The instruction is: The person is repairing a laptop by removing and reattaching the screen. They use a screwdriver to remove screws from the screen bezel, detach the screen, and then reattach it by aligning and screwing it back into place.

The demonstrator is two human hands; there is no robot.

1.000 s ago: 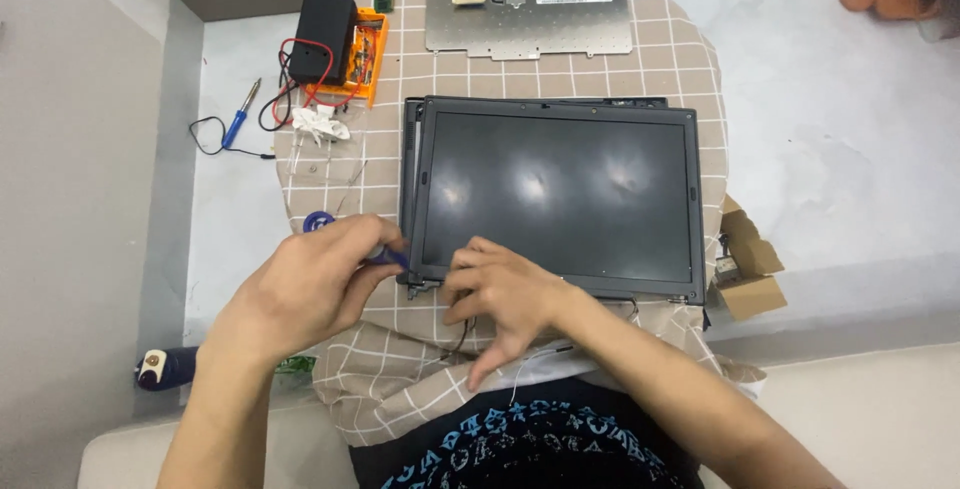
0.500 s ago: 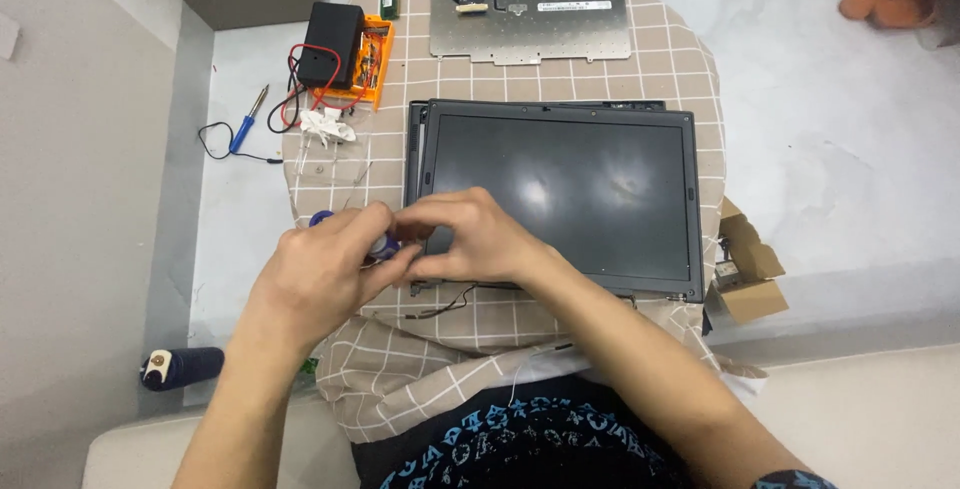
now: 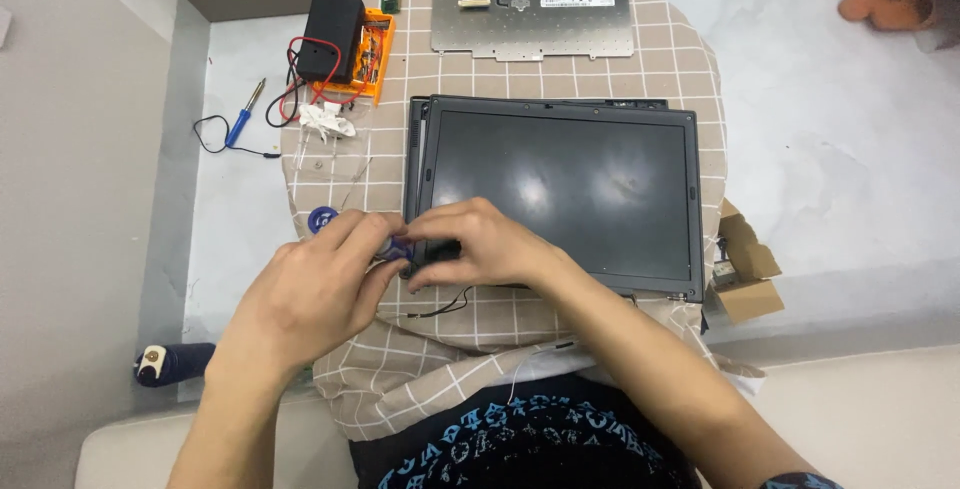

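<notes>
A dark laptop screen panel (image 3: 560,189) lies flat on a round table covered by a beige checked cloth (image 3: 340,169). My left hand (image 3: 310,294) grips a blue-handled screwdriver (image 3: 392,247) at the panel's near left corner. My right hand (image 3: 475,244) rests on that same corner, its fingers pressed around the screwdriver tip. A thin black wire (image 3: 450,304) trails from under my right hand. A small blue round thing (image 3: 322,219) peeks out just beyond my left hand.
A detached grey keyboard plate (image 3: 533,19) lies at the table's far side. A black box with an orange tool and red wires (image 3: 345,39) sits far left, white scraps (image 3: 325,121) beside it. A blue soldering iron (image 3: 240,121) lies on the floor; a cardboard box (image 3: 745,274) at right.
My right hand has moved left from the panel's front edge to its near left corner, meeting my left hand and the screwdriver. The view has shifted slightly.
</notes>
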